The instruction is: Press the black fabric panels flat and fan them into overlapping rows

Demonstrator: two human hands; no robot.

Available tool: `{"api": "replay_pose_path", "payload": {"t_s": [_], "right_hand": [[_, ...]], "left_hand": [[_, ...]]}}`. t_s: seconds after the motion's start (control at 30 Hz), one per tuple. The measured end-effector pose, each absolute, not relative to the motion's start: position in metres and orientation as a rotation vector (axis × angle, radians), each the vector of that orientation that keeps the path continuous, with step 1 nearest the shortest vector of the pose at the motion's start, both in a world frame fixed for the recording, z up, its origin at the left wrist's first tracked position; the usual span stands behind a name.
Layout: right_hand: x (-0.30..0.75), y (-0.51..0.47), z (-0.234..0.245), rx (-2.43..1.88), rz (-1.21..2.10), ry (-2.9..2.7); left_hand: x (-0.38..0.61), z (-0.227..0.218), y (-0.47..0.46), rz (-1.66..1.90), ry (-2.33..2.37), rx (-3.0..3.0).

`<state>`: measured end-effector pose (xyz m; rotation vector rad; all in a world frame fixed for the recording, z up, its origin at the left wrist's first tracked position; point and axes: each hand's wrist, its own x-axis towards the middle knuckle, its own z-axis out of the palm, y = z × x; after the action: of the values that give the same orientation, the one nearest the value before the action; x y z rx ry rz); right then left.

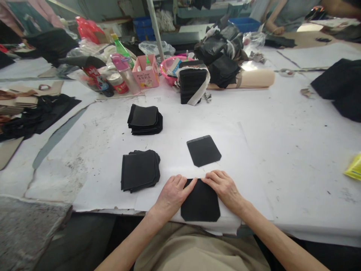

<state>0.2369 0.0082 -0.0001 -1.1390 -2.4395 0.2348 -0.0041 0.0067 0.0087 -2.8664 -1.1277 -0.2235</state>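
A black pocket-shaped fabric piece point(200, 205) lies flat at the table's near edge. My left hand point(174, 192) rests on its upper left corner, fingers curled and pressing the top edge. My right hand point(222, 185) presses the upper right corner in the same way, fingers bent down on the cloth. Just beyond lies a single black piece point(203, 150). To the left sits a stack of black pieces point(140, 170), and a second stack point(144, 119) farther back.
A tied bundle of black fabric point(192, 86), a pink box point(146, 71), a pink basin point(170, 69), bottles point(122, 49) and a beige roll point(254, 79) crowd the back. Black cloth lies left point(39, 114) and right point(342, 88). Another person's arm point(275, 22) is at the far end.
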Motion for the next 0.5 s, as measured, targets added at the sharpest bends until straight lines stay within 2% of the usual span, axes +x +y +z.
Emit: {"api": "replay_pose_path", "payload": {"t_s": [0.13,0.5], "right_hand": [[0.242,0.007,0.000,-1.148,0.219,-2.428],[0.260,0.001,-0.001,-1.184,0.264,-2.428]], "left_hand": [[0.000,0.012,0.007,-0.148,-1.119,-2.855],[-0.009,0.001,-0.004,-0.370,-1.170,-2.792]]}}
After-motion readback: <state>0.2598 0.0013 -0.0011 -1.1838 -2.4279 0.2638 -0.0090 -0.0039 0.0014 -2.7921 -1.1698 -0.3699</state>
